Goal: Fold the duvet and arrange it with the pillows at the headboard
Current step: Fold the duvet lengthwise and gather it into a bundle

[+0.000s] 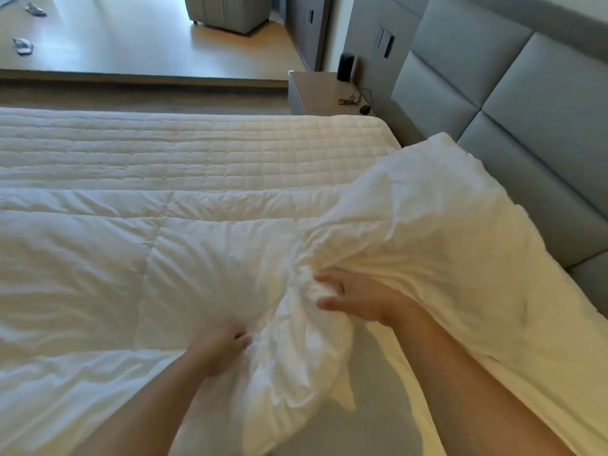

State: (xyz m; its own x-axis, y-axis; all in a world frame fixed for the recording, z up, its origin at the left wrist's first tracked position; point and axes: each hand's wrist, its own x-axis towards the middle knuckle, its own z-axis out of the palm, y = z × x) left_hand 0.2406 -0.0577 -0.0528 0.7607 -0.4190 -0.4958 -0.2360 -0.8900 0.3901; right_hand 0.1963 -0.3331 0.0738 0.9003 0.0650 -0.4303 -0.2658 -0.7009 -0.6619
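The duvet lies across the near half of the bed, white and puffy, with stitched seams running across it. Its near corner is bunched into a crumpled mass at the bed's edge. The left hand is closed on this bunched fabric from the left side, fingers curled into the folds. The right hand grips the same bunch from the right, fingers and thumb pinching a gathered fold between them. Both forearms are bare.

To the right, a raised portion of white bedding rests against the headboard; whether this is a pillow or part of the duvet cannot be determined. The headboard is padded in grey rectangular panels.

Beyond the duvet, the quilted mattress cover is exposed across the far half of the bed. A bedside cabinet stands at the far corner, carrying a dark cylindrical object and a tangled black cable. Wooden floor extends behind, with a grey upholstered seat at the top.
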